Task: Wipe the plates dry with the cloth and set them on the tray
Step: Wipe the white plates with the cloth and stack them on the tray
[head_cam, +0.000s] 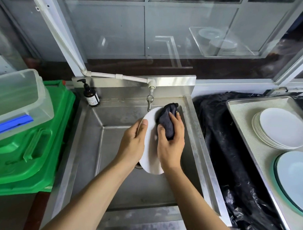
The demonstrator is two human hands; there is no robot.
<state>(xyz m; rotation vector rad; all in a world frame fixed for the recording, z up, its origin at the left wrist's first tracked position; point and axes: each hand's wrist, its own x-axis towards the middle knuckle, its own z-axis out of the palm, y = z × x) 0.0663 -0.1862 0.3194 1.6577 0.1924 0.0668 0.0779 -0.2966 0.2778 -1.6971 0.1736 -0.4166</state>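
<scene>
Over the steel sink [110, 165] my left hand [133, 145] grips the left rim of a white plate [150, 149], held tilted on edge, thumb on its face. My right hand [171, 147] holds a dark cloth [167, 120] bunched against the plate's face. At the right stands a metal tray [247, 134] with a stack of white plates [282, 129] and a larger plate with a green rim [293, 178] nearer me.
A tap [150, 101] hangs just behind the plate. A brown pump bottle [91, 94] stands at the sink's back left corner. Green crates [31, 141] and a clear plastic box [16, 100] sit on the left. Black plastic sheeting [232, 161] lies between sink and tray.
</scene>
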